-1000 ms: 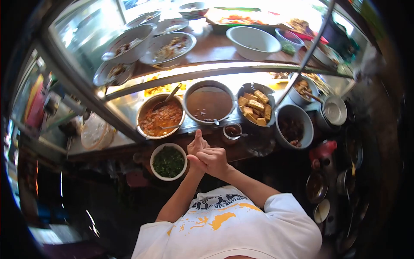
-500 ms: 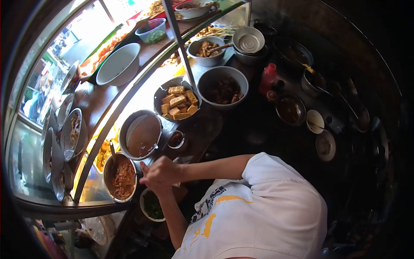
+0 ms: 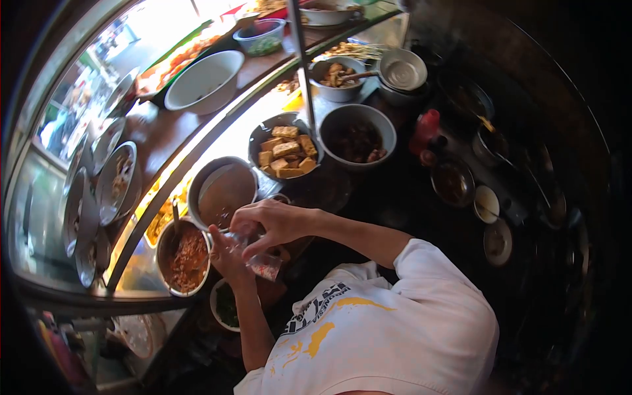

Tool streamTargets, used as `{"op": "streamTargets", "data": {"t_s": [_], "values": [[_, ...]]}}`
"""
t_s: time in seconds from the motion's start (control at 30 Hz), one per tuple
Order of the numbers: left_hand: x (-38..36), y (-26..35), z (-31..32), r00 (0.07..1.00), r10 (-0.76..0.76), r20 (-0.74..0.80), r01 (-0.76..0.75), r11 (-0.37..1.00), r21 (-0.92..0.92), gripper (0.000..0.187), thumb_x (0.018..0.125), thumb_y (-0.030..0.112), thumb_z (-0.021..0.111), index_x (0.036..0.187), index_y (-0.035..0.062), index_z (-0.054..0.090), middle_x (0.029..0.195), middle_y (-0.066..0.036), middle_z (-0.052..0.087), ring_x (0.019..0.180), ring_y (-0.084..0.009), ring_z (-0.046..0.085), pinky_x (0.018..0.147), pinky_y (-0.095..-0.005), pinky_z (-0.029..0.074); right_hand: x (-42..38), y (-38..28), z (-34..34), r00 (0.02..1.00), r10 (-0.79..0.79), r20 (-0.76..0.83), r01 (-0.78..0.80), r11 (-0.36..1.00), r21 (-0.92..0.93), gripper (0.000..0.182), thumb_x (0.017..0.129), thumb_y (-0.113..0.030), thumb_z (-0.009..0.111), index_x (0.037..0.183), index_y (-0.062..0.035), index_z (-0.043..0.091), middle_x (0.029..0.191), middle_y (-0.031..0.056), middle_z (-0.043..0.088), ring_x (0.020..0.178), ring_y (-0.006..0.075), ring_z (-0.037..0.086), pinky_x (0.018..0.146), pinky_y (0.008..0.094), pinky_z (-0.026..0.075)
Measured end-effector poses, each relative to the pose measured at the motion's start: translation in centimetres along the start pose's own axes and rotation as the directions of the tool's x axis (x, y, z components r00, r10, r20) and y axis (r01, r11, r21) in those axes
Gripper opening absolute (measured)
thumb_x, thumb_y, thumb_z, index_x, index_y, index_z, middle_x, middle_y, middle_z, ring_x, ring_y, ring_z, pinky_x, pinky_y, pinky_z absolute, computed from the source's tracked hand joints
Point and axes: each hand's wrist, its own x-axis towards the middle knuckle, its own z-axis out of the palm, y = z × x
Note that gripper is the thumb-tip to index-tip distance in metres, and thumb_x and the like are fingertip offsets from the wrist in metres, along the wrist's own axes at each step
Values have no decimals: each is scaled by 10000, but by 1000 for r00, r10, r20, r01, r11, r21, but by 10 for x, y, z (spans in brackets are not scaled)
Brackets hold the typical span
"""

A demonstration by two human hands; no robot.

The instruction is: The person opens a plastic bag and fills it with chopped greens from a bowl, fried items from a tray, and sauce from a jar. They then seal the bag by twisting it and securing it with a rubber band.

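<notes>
My left hand (image 3: 230, 261) is raised beside the bowl of red food (image 3: 187, 259), its fingers against a small clear plastic bag (image 3: 266, 264) with red and white marks. From the upper right my right hand (image 3: 275, 224) reaches over and grips the same bag, thumb and fingers bent round it. Part of the bag is hidden between the hands. Just beyond them stands a grey pot of brownish liquid (image 3: 227, 197). Below my left hand is a bowl of chopped greens (image 3: 227, 306). A small cup (image 3: 282, 198) is partly covered by my right hand.
A bowl of fried blocks (image 3: 286, 150) and a bowl of dark food (image 3: 357, 137) stand farther back. The glass case's metal post (image 3: 303, 72) rises beside them. Stacked plates (image 3: 118, 184) lie at left. A red bottle (image 3: 426, 128) and pans are at right.
My right hand has opened out from its bunched pose and the plastic bag now shows clearly between both hands. The view has shifted, so the bowls behind appear farther right.
</notes>
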Motion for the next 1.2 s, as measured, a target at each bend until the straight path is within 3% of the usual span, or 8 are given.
{"op": "streamTargets", "data": {"t_s": [0.47,0.67,0.8,0.93,1.07,1.1,1.13,1.2], "values": [[5,51,-33,887,20,462,146,936,-321,120,909,68,639,874,64,524,799,-28,580,718,-91,567,673,-246,466,19,-14,-9,969,177,175,-185,982,29,190,927,-153,623,871,14,694,885,125,693,724,156,636,627,280,484],[-3,91,-38,637,-148,756,43,987,157,267,930,322,637,908,57,663,771,37,573,747,-15,516,663,-202,433,6,-4,-6,876,447,182,-370,379,848,301,973,-253,540,1051,35,582,910,81,581,816,161,564,740,297,462],[1,99,-38,638,202,743,-44,973,-227,270,891,277,666,815,21,632,780,-19,619,731,-81,576,679,-239,452,-3,37,-10,885,401,235,-429,507,748,276,973,-296,544,1082,-42,544,984,43,564,931,159,563,838,327,459],[-1,113,-42,648,140,749,-11,985,-174,190,815,174,728,831,23,614,776,-24,602,748,-102,583,722,-257,471,35,-14,-12,969,186,160,-230,454,861,262,930,-258,603,1023,-24,532,898,59,535,810,137,543,729,262,463],[-4,132,-28,673,308,673,-363,930,-63,182,748,55,739,807,38,567,775,-24,578,745,-101,578,754,-273,490,52,-13,-25,974,224,19,-211,879,427,222,799,-109,678,951,-23,541,890,67,524,749,178,542,683,293,452],[-5,136,-21,670,360,649,-476,880,3,194,732,26,736,796,42,554,776,-25,572,743,-98,575,761,-277,494,69,-30,-29,999,39,7,-36,967,-251,210,734,-67,698,867,-21,542,820,66,488,703,170,515,650,287,434],[-7,136,-12,712,410,570,-561,821,110,205,714,7,714,769,44,520,776,-27,565,719,-92,552,730,-298,506,83,-49,-18,881,-443,-165,448,894,-8,161,710,-33,678,799,-29,543,733,50,446,638,140,457,596,262,400],[-5,139,9,631,713,306,-770,527,359,173,676,-4,625,743,41,472,681,-101,518,610,-238,536,541,-360,396,78,-66,-18,856,-359,-372,258,921,-293,193,769,145,614,757,-46,595,666,22,425,575,143,402,539,276,349]]}}
